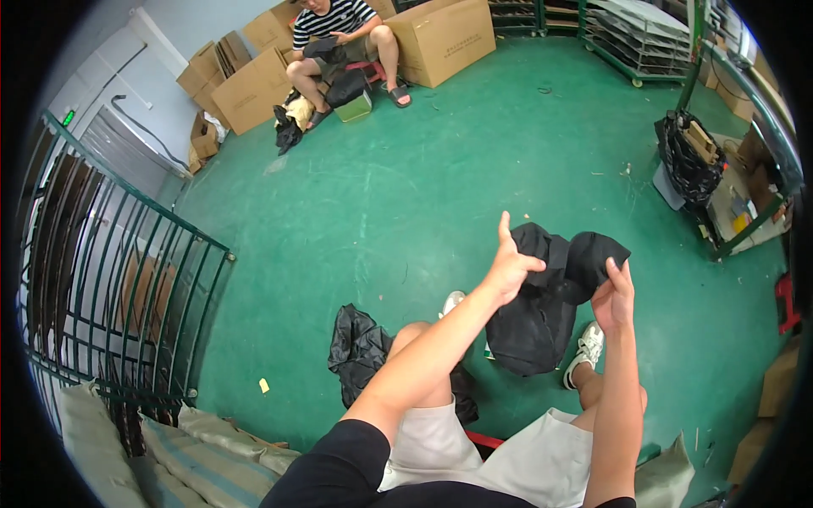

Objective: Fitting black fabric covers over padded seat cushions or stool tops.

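Observation:
A black fabric cap (597, 264) is held up in front of my knees, its rounded brim to the right. My right hand (618, 296) pinches the brim's edge between thumb and fingers. At the crown's left side is my left hand (510, 269), its thumb lying across the cloth and its index finger stretched upward; its other fingers are partly hidden. Just below the cap, between my feet, sits a black cloth bundle (529, 334) over a container that shows only a small pale edge. A crumpled black plastic bag (357, 349) lies by my left leg.
Another person (334, 38) sits at the back, handling a black item beside cardboard boxes (445, 41). A green metal rack (135, 262) stands left; a cart with a black bag (690, 161) stands right. Grey-green sacks (212, 461) lie close at lower left.

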The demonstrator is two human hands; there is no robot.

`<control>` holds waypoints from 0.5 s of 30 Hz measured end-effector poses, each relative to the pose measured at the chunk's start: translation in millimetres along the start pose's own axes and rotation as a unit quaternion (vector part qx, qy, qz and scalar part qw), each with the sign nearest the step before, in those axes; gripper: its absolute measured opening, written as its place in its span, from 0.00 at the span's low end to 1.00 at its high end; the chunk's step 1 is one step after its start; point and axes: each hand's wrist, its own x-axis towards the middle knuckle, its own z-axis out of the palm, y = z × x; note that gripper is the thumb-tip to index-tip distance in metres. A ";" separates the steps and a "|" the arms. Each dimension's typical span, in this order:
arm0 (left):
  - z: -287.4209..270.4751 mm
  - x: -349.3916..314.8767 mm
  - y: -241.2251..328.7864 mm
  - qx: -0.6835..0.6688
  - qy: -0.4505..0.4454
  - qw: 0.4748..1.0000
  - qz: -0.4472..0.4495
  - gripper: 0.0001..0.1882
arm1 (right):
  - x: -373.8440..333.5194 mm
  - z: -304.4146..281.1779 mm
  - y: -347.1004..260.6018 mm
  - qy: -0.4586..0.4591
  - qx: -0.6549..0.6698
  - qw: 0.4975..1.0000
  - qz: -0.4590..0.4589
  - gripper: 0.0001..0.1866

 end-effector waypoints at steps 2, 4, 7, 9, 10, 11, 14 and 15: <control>0.5 -1.5 -7.2 0.033 -0.004 0.999 0.026 0.64 | 1.4 -1.4 4.5 0.001 -0.029 1.000 -0.005 0.18; 8.4 -5.9 -3.7 -0.014 -0.019 1.000 0.004 0.64 | 1.9 -8.7 3.8 0.000 -0.041 0.999 0.005 0.19; 9.1 -9.2 8.6 -0.054 -0.054 0.997 -0.021 0.66 | 0.0 -15.1 -1.1 0.018 -0.058 0.997 0.038 0.18; 7.7 -9.8 9.0 -0.008 -0.092 0.995 0.020 0.67 | -0.3 -13.2 1.3 0.029 -0.119 0.988 0.098 0.20; 7.2 -10.4 7.3 0.034 -0.133 0.989 0.057 0.69 | -0.7 -11.8 7.0 0.050 -0.133 0.983 0.116 0.19; 6.6 -11.4 5.3 0.049 -0.150 0.987 0.036 0.70 | -0.4 -12.5 13.5 0.051 -0.136 0.982 0.123 0.19; 19.1 -19.8 3.8 0.142 -0.156 0.977 0.038 0.70 | 0.2 -22.4 21.1 0.053 -0.146 0.979 0.129 0.16; 17.6 -18.5 1.9 0.144 -0.154 0.977 0.039 0.70 | 1.0 -22.0 21.0 0.042 -0.117 0.984 0.124 0.16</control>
